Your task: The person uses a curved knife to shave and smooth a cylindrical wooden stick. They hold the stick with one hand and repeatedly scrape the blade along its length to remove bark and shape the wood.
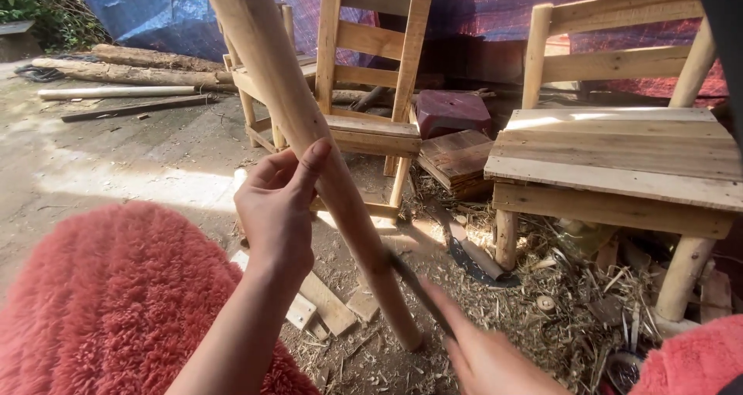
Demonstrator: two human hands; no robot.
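Observation:
A long peeled wooden pole (294, 101) stands slanted from the top of the view down to the dirt floor near the middle. My left hand (277, 209) grips it about halfway up, thumb and fingers wrapped around it. My right hand (487, 356) at the bottom holds a dark blade (418, 287), whose tip lies against the pole's lower part. Red fuzzy fabric (108, 302) covers my lap at the lower left.
A wooden chair (611, 155) stands close on the right, another chair (371, 93) behind the pole. Wood offcuts (325, 302), shavings and straw litter the ground. Stacked boards (457, 159), a dark red block (453, 110), logs (124, 71) and a blue tarp (147, 8) lie behind.

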